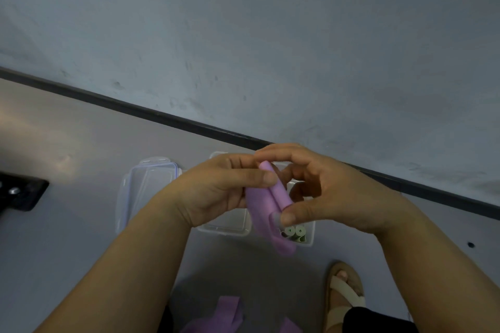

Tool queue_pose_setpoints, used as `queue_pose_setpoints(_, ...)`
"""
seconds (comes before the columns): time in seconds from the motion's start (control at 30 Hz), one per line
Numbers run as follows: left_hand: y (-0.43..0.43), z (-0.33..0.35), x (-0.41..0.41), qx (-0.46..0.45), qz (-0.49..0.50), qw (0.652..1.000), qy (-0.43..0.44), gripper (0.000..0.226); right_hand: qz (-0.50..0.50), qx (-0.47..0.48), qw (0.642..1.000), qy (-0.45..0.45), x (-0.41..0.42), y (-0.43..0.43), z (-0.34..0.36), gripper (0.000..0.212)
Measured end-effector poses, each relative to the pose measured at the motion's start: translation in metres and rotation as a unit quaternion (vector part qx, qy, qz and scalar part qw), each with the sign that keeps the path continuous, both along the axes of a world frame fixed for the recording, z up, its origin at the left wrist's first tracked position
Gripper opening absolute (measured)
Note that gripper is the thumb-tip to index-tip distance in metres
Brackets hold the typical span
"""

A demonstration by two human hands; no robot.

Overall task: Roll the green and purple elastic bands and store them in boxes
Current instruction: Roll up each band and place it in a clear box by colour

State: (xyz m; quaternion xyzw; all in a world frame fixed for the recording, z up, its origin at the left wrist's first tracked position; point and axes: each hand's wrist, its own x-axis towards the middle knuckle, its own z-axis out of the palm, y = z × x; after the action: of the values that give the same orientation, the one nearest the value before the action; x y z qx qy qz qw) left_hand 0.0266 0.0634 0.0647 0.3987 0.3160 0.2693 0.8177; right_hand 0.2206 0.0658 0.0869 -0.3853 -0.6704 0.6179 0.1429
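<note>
Left hand (216, 189) & right hand (324, 192) hold our soft purple elastic band (266, 213), fingers clamped on its half-rolled end, above clear plastic boxes (230, 227) near the floor's far edge. Thin, floppy, prob. springs open; we'd pinch both roll ends.

We note the purple band (272, 192) partly rolled, roll uppermost, its loose tail hanging over a clear box (311, 235). That box holds two green rolls (295, 231), seen end-on. A second clear box (226, 232) sits just left. More purple bands (224, 311) lie nearer us.
</note>
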Motion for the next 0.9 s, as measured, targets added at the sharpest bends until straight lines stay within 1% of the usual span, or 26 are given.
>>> queue_pose_setpoints(0.13, -0.0004, 0.0006, 0.0013, -0.022, -0.012, 1.000, -0.006, 0.038, -0.001, 0.008, 1.000, 0.003, -0.0001, -0.0020, 0.0030, 0.058)
queue_pose_setpoints(0.23, -0.0011, 0.0007, 0.0022, -0.022, -0.025, 0.999, 0.012, 0.039, -0.006, 0.032, 0.999, 0.003, 0.0008, -0.0017, 0.0041, 0.054)
queue_pose_setpoints(0.3, -0.0017, 0.0014, 0.0027, -0.022, -0.028, 0.999, 0.006, 0.039, -0.018, 0.042, 0.999, 0.010, 0.0020, -0.0016, 0.0038, 0.053)
queue_pose_setpoints(0.4, -0.0023, 0.0023, 0.0028, -0.014, -0.027, 1.000, 0.000, 0.040, -0.034, 0.044, 0.998, 0.012, 0.0041, -0.0015, 0.0023, 0.056)
queue_pose_setpoints(0.5, -0.0025, 0.0021, 0.0033, -0.006, -0.025, 1.000, 0.009, 0.041, -0.022, 0.048, 0.999, 0.011, 0.0040, -0.0020, 0.0026, 0.058)
queue_pose_setpoints(0.6, -0.0038, 0.0036, 0.0047, 0.015, -0.038, 0.999, 0.013, 0.038, -0.028, 0.043, 0.999, 0.014, 0.0041, -0.0020, 0.0044, 0.056)
queue_pose_setpoints(0.73, -0.0046, 0.0030, 0.0044, 0.016, -0.034, 0.999, 0.013, 0.043, -0.059, 0.018, 0.996, 0.056, 0.0061, -0.0020, 0.0053, 0.053)
queue_pose_setpoints(0.8, -0.0039, 0.0023, 0.0030, 0.021, -0.037, 0.999, 0.019, 0.039, -0.073, 0.019, 0.995, 0.071, 0.0070, -0.0022, 0.0062, 0.052)
queue_pose_setpoints(0.9, -0.0027, 0.0022, 0.0033, 0.049, -0.041, 0.996, 0.058, 0.036, -0.069, 0.018, 0.995, 0.065, 0.0078, -0.0024, 0.0054, 0.052)
